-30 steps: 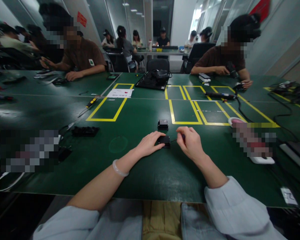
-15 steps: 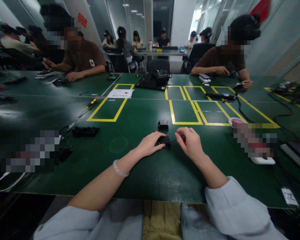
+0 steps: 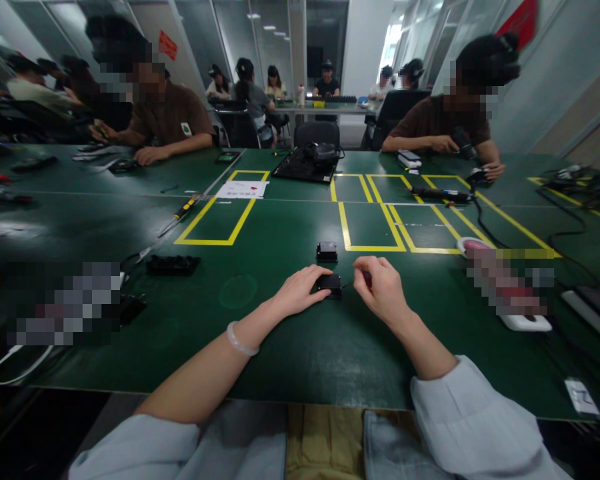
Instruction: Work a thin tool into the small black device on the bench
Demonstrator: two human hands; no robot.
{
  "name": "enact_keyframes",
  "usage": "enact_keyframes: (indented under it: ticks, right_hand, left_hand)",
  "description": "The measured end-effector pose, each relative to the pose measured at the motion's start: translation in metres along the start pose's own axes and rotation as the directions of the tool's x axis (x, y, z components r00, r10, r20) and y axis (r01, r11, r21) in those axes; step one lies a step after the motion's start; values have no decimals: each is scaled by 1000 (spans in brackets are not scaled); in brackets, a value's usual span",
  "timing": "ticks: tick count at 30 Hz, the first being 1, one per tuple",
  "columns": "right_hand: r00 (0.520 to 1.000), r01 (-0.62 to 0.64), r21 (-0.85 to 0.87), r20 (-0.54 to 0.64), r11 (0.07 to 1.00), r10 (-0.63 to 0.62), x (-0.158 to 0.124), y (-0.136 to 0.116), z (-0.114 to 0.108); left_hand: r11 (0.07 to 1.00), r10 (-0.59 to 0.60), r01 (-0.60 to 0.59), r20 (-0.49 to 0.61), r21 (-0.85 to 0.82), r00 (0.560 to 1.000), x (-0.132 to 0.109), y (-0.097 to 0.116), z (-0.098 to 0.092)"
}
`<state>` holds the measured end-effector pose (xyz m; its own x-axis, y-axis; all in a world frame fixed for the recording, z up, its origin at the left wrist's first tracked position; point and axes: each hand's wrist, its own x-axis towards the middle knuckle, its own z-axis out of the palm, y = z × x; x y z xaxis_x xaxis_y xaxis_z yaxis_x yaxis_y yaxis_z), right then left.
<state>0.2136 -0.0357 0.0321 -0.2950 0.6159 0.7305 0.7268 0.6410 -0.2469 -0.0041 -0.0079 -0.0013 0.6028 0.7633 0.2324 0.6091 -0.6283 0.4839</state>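
My left hand (image 3: 300, 291) rests on the green table (image 3: 260, 347), its fingers curled against a small black square part (image 3: 329, 285) and pinning it down. My right hand (image 3: 384, 288) is closed around a thin tool with a dark red handle (image 3: 367, 277), whose tip points at the part's right side. A second small black square part (image 3: 327, 251) lies just beyond the first, touched by neither hand.
A black flat piece (image 3: 173, 265) lies to the left, a screwdriver (image 3: 180, 213) farther back by yellow taped rectangles (image 3: 215, 217). A white device (image 3: 523, 321) and cables (image 3: 560, 233) lie to the right. Other people work at the far side.
My right hand has crept a little to the left, closer to the black part. The left hand holds still. The view has dropped slightly.
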Motion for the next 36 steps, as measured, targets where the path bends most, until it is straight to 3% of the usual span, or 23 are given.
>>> enact_keyframes:
  ticks: [31,36]
  right_hand:
    - [999,-12,1,49,1000,12,1,-1,-1]
    - [1000,-10,12,10,1000,10,0,0,1]
  left_hand:
    - [1000,-1,1,-3,3,1000,0,-2,1]
    - [1000,8,-8,-9,1,1000,0,-1,0]
